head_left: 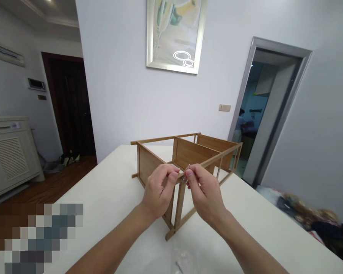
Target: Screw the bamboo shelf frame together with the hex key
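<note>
A brown wooden shelf unit (157, 163) lies on its side on the white table (108, 186). Both my hands meet over its near upper corner. My right hand (202, 190) pinches a small metal piece, perhaps a screw (189, 166), between thumb and fingers; its exact kind is too small to make out. Opposite it, my left hand (160, 188) has thumb and forefinger pressed together beside the end of the frame rail. Whatever those left fingertips grip, if anything, is hidden.
A clear plastic bag (183, 262) with a thin metal piece lies at the table's near edge. Clothes and other items (311, 217) are heaped at the right. A framed picture (174, 38) hangs ahead. Through the doorway (254, 110) a person (239, 123) stands in another room.
</note>
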Tool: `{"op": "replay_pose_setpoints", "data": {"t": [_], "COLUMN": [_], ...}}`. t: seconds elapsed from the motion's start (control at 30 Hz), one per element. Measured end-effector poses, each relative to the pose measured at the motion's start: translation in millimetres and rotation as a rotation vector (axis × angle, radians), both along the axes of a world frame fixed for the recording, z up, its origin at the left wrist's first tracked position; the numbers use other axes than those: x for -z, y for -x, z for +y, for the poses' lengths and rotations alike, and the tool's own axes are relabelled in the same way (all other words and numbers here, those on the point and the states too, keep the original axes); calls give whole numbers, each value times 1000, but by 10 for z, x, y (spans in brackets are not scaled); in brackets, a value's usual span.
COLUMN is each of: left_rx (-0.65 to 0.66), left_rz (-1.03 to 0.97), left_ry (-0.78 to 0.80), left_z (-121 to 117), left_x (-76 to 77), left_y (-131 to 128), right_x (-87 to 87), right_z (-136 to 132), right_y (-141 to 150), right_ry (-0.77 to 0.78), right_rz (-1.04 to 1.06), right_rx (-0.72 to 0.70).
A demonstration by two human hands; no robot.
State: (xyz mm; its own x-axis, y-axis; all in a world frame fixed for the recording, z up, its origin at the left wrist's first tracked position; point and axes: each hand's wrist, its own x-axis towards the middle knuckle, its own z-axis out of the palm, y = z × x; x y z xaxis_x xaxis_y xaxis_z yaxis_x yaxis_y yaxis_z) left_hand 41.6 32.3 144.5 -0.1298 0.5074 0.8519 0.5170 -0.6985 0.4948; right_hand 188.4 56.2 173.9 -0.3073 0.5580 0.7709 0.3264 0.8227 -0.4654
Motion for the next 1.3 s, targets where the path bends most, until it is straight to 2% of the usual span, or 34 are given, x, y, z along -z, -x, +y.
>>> {"op": "replay_pose_setpoints", "data": {"t": [0.1, 0.17, 0.23, 0.33, 0.37, 0.43, 0.53, 0.63, 0.77, 0.83, 0.9, 1.0, 1.1, 1.2, 1.3], "left_rx": [-14, -18, -84, -288, -302, -208, -130, -91, -83, -98, -132, -212, -276, -306, -315], "left_rz": [27, 75, 144, 201, 230, 399, 590, 661, 660, 643, 619, 574, 533, 492, 476], "left_ry": [-8, -30, -90, -174, -120, 165, 587, 763, 791, 791, 794, 820, 856, 876, 878], "left_z": [-2, -10, -42, -147, -190, -263, -313, -302, -278, -265, -239, -169, -93, -46, -32], "left_x": [8, 65, 206, 577, 721, 986, 1223, 1260, 1237, 1251, 1274, 1296, 1292, 1281, 1282], "left_y": [18, 37, 63, 110, 123, 132, 91, 20, -15, 0, 30, 96, 185, 275, 335], "right_x": [27, 40, 50, 81, 99, 140, 174, 147, 187, 341, 594, 1047, 1403, 1591, 1664], "right_z": [7, 13, 23, 39, 44, 56, 77, 89, 75, 85, 142, 339, 586, 728, 735], "right_y": [3, 6, 9, 12, 13, 15, 28, 41, -14, -89, -179, -290, -305, -199, -42], "right_ry": [-43, -72, -99, -121, -133, -172, -209, -182, -301, -390, -422, -315, -202, -177, -117], "right_rz": [24, 29, 17, 3, 5, 18, 54, 83, 154, 169, 59, -217, -294, -315, -401], "right_rx": [4, 8, 16, 17, 18, 31, 55, 23, -92, -148, -190, -166, -88, -86, -148]}}
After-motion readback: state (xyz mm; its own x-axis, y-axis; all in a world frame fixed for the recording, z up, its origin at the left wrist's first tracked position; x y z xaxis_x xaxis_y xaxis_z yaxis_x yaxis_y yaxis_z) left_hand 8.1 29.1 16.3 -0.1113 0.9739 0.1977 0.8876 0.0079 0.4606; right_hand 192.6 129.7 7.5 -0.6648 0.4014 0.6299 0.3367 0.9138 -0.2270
